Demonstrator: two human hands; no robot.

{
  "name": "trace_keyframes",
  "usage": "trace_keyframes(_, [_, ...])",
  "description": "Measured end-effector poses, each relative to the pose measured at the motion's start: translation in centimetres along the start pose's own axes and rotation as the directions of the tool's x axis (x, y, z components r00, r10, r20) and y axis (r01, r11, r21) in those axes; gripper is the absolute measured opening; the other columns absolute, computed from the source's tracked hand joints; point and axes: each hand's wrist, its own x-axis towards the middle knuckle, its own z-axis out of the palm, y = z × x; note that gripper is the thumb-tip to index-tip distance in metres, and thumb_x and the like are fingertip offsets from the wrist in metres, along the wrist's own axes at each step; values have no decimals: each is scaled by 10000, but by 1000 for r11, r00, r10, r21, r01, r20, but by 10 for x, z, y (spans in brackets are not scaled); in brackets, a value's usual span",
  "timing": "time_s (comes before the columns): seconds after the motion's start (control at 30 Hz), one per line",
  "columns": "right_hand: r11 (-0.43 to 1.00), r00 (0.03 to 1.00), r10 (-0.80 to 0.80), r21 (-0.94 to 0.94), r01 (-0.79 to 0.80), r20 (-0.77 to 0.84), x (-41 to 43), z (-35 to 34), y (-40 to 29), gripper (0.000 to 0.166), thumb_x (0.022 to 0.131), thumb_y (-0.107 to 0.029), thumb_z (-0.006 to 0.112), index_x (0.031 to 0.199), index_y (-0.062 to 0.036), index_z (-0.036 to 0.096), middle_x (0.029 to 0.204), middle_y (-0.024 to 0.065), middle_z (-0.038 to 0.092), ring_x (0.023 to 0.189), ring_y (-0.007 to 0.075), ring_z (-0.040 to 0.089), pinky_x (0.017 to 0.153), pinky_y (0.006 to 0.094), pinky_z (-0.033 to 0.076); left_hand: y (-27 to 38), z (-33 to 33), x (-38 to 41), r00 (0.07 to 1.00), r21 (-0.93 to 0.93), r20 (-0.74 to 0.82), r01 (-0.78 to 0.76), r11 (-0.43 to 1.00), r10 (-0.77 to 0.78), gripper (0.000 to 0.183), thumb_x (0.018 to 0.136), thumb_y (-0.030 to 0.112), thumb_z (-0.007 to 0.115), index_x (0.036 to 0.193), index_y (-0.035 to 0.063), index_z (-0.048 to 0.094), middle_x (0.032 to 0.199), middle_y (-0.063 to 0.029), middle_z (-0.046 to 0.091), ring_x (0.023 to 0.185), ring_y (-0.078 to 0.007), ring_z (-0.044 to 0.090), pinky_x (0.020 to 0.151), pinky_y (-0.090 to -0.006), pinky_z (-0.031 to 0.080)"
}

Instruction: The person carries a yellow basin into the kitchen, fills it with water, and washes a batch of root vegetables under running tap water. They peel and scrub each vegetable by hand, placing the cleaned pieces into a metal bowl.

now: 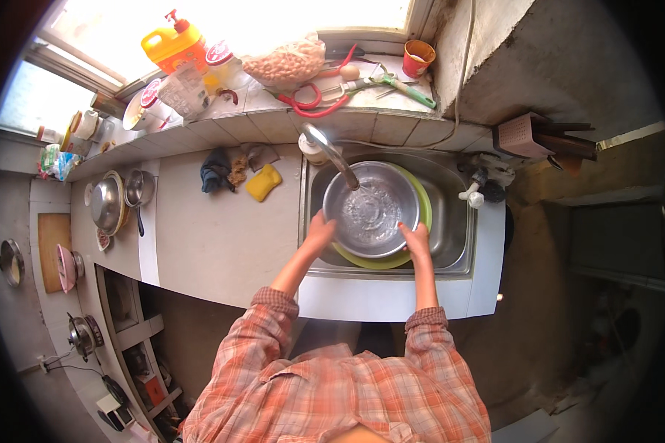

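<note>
A round stainless steel basin (371, 213) with water in it stands under the faucet (332, 149), whose stream stirs the water's surface. Beneath the basin shows the rim of a green basin (428, 207), inside the stainless steel sink (457, 243). My left hand (320, 231) grips the steel basin's left rim. On its lower right rim is my right hand (415, 239), thumb over the edge. The undersides of both hands' fingers are largely hidden. A yellow sponge (264, 183) lies on the counter left of the sink, beside a dark blue cloth (216, 170).
Along the tiled window ledge (244, 130) lie red-handled scissors (316, 105), a green-handled peeler (415, 94), an egg (349, 72) and a bag of peanuts (285, 63). A small saucepan (139, 188) and a metal bowl (107, 206) stand on the left counter. A utensil holder (516, 135) hangs at right.
</note>
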Motion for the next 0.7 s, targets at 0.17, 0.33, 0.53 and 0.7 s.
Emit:
trace_keyframes(0.17, [995,996,-52,-94,45,-76,-5,-3,23,185,828,-108,636,987,-14,630,688,40,613,476,112,532,353,277,360,-27,3,-6,990,175,-26,-133,976,139,505,778,89,509,1259,-60,476,1150,-206,592,1050,-271,587,923,-362,445])
trace_keyframes(0.33, [972,971,-192,-168,167,-145,26,-5,93,404,859,-66,562,1247,9,477,1025,168,645,975,290,623,819,374,494,6,32,-33,976,218,-27,-205,954,216,724,809,166,512,1438,-39,220,1415,-282,361,1351,-398,314,1106,-413,260])
trace_keyframes(0.53, [860,745,257,206,-467,616,11,11,92,465,832,-48,546,1279,-51,420,1086,103,581,814,167,561,607,318,446,70,68,-83,890,673,-93,-275,687,447,819,888,448,561,1429,-65,222,1471,-316,217,1387,-468,145,1111,-567,128])
trace_keyframes(0.7, [832,435,9,235,-503,900,-2,28,56,568,826,-106,581,1343,-37,359,1147,114,565,975,222,577,754,389,493,114,102,-104,866,896,4,-224,382,500,755,916,445,511,1446,-21,240,1489,-293,205,1403,-442,140,1114,-570,132])
